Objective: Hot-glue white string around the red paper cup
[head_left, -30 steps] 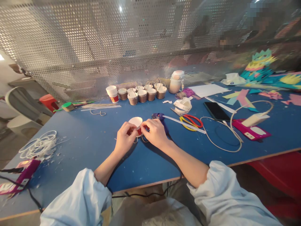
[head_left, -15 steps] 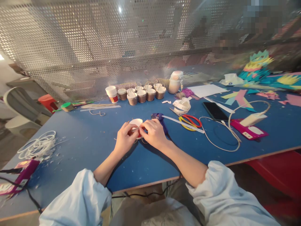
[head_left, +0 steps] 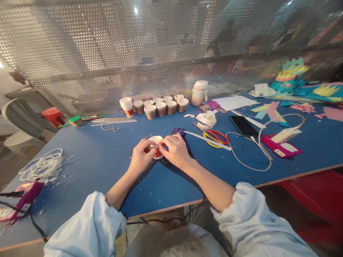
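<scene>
A small red-and-white paper cup (head_left: pixel 159 153) stands on the blue table between my hands, its open top up. Thin cord (head_left: pixel 165 161) loops out around its base, and loose ends stick out at the left. My left hand (head_left: pixel 142 155) is closed in a pinch at the cup's near left side. From the right, my right hand (head_left: pixel 174 150) pinches at the same spot, fingertips almost meeting the left ones. A thin pale strand seems to run between the fingertips, partly hidden by them. Just behind my right hand lies a dark blue glue gun (head_left: pixel 179 132) with a long glue stick.
Cord-wrapped cups (head_left: pixel 160 109) stand in rows by the mesh screen, beside stacked paper cups (head_left: pixel 126 107). Scissors (head_left: pixel 217 138), a phone (head_left: pixel 243 125) and a power strip (head_left: pixel 281 146) lie to the right. Coiled white cord (head_left: pixel 41 166) and another power strip (head_left: pixel 23 200) are at the left.
The view has shifted very slightly. Both hands keep their pinch at the cup, with a little more of the cup's red side showing between them.
</scene>
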`<action>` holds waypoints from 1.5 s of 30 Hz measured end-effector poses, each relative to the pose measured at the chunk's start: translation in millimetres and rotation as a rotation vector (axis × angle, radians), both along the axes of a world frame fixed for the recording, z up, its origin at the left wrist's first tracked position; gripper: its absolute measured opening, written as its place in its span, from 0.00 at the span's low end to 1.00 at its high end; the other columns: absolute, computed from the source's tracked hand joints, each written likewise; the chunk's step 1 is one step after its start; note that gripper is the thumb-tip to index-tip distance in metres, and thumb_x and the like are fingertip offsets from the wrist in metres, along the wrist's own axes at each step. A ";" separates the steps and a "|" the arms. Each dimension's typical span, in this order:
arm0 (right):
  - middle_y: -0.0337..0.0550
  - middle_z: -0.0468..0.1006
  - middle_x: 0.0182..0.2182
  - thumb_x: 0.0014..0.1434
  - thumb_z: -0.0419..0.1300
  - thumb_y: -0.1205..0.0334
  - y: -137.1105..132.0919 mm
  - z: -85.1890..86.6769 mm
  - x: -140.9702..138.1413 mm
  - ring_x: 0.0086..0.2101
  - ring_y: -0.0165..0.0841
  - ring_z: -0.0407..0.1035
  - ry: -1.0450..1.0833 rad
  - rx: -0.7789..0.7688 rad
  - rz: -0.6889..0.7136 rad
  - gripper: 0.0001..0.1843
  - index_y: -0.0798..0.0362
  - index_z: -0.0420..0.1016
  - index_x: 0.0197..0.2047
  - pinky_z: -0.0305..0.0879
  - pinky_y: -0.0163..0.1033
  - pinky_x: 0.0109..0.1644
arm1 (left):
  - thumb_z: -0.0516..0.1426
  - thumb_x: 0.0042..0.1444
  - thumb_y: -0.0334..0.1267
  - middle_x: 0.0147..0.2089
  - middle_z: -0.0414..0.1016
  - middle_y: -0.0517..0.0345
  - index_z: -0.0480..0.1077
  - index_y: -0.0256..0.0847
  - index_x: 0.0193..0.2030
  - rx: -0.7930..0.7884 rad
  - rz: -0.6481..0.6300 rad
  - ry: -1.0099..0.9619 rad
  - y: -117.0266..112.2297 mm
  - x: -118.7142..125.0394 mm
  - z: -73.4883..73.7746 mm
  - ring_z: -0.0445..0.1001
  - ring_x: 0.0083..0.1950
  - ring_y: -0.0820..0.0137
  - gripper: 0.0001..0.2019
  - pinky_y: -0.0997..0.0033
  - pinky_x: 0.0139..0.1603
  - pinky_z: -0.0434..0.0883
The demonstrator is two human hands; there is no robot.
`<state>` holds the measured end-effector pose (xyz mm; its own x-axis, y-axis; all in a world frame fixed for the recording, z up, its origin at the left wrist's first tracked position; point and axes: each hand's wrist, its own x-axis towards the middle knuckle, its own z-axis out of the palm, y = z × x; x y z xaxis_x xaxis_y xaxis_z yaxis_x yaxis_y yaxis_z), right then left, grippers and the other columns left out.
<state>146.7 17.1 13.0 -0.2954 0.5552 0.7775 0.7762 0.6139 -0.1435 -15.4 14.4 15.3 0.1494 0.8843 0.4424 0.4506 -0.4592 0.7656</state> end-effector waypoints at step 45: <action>0.37 0.74 0.24 0.57 0.55 0.69 1.2 -5.5 -0.4 0.27 0.31 0.66 0.075 -0.069 -0.011 0.08 0.51 0.64 0.27 0.57 0.39 0.40 | 0.57 0.53 0.38 0.29 0.67 0.63 0.72 0.39 0.29 -0.074 -0.038 -0.040 3.7 -1.1 -3.1 0.65 0.23 0.79 0.06 0.76 0.27 0.65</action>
